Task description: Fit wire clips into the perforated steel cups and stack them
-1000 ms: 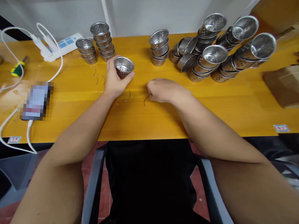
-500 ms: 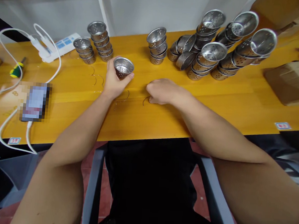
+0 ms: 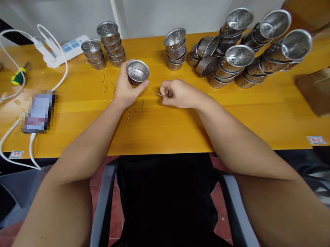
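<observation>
Cup, steel and perforated, sits in my left hand, fingers wrapped round one side, thumb on the near side. Mouth is up and uncovered; I reckon gripping the outer wall keeps the inside and holes free. Can't tell if its base touches the table. My right hand is closed narrow, thumb against curled fingers, pinching a short wire; only a thin end shows, rest hidden. Likely a fingertip pinch because the piece is so slim. Hands apart, wire just right of cup, not touching it.

Around: loose curved wires lie left of my left wrist, more by its right side, thin and easy to brush, I'd say. Two left stacks stand behind the cup, a middle stack beyond my right hand, a crowded cluster right of that, some cups lying tipped. Those probably limit reach forward and right. Far left: power strip, screwdriver, phone on its cable. Cardboard box far right. Front edge looks unobstructed.
</observation>
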Motion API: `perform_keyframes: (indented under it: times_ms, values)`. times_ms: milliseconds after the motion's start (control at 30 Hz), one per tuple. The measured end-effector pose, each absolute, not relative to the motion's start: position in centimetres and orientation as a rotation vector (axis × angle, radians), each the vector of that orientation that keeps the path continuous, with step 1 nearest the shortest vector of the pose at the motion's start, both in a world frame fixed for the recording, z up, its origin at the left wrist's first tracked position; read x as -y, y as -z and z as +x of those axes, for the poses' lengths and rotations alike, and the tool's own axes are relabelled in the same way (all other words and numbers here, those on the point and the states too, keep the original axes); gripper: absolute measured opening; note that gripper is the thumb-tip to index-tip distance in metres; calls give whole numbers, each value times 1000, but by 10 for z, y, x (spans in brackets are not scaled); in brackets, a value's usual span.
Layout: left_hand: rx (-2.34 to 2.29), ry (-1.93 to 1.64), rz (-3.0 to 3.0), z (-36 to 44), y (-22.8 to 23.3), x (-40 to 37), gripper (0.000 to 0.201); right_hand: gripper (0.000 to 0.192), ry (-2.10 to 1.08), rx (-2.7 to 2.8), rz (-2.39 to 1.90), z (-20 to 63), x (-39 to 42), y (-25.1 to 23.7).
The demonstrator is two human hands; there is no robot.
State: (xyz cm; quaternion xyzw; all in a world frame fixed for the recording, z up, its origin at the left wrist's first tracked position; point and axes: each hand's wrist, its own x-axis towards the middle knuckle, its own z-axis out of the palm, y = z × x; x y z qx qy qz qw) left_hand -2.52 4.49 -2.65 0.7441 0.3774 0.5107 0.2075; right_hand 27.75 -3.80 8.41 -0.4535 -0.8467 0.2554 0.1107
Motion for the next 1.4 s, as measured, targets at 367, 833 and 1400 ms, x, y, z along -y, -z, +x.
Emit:
perform_keyframes:
  times_ms: [367,833,1400]
  values:
    - [-1060,-1385,1889,-21,25,-58,115,43,-1084,1810,-1249,287,4,-47]
    - [-922,-1353,1939,-28,42,-71,114,31,-1241,1519,-1201,276,8,-48]
    - [-869,-1292,1969,-16,39,-56,111,50,-1128,1497,-1269,268,10,-45]
